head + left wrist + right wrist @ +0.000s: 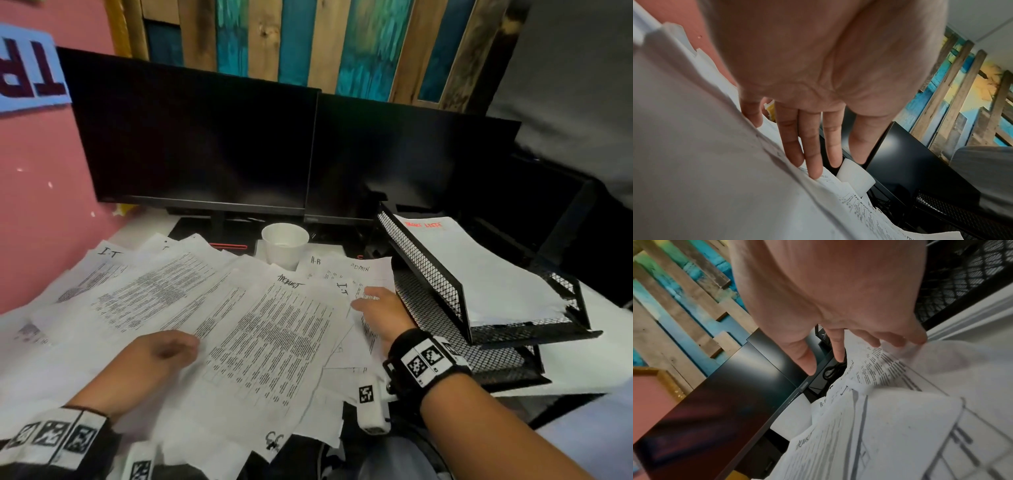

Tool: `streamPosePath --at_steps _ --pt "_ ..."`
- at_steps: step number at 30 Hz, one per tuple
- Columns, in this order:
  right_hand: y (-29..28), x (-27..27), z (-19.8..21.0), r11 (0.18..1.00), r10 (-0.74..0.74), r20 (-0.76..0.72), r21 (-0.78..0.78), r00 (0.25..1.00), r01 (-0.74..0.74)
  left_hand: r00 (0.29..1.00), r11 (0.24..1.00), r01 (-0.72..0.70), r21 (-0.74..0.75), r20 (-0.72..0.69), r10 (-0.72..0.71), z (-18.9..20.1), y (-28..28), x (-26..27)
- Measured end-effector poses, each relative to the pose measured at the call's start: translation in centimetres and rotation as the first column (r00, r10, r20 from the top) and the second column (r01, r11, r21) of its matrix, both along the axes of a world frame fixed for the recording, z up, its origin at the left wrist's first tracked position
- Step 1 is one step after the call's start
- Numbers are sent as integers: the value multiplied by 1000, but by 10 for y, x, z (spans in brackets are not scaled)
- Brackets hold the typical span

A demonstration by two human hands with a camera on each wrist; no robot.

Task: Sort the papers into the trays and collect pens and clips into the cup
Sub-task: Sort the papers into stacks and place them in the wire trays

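Note:
Printed papers [260, 329] lie fanned and overlapping across the desk. My left hand [185, 346] rests on them at the near left, its straight fingers [812, 155] touching a sheet's edge. My right hand [363, 298] hovers low over the sheets marked "I.T" and "ADMIN" beside the trays, and its loosely bent fingertips [898, 342] touch a curled sheet. A white cup [284, 245] stands upright behind the papers. At the right are stacked black mesh trays [428, 270]; the upper one holds a paper stack [479, 270] with a red heading. No pens or clips show.
Two dark monitors [205, 137] stand close behind the cup and papers. A pink wall [41, 205] bounds the left side. The lower mesh tray [445, 329] opens toward my right hand. Sheets hang over the desk's near edge.

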State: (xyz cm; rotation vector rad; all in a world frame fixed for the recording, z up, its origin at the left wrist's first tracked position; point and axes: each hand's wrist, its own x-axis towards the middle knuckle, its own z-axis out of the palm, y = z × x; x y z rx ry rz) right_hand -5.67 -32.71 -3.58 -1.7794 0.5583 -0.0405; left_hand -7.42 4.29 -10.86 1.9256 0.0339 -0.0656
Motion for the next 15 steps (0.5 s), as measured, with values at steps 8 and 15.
streamPosePath --at_steps 8,15 --pt "-11 -10 -15 975 -130 37 184 991 121 1000 999 29 25 -12 -29 -3 4 0" --pt "-6 -21 -20 974 -194 172 149 966 169 998 997 58 42 -10 -58 6 2 -2"
